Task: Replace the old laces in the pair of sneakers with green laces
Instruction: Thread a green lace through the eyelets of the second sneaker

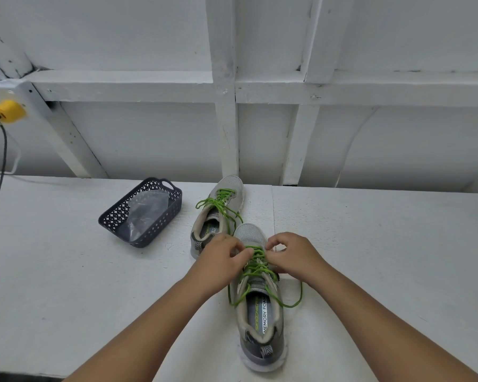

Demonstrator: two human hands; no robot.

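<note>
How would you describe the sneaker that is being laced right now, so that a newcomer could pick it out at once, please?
On the white table, two grey sneakers with green laces lie in line. It is the near sneaker, heel towards the person, with the left hand and right hand pinching its laces. The far sneaker, beside a dark basket, is untouched.

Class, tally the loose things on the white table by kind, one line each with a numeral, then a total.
Sneakers: 2 (near sneaker, far sneaker)
Green laces: 2 (near lace, far lace)
Basket: 1
Plastic bag: 1
Total: 6
</note>
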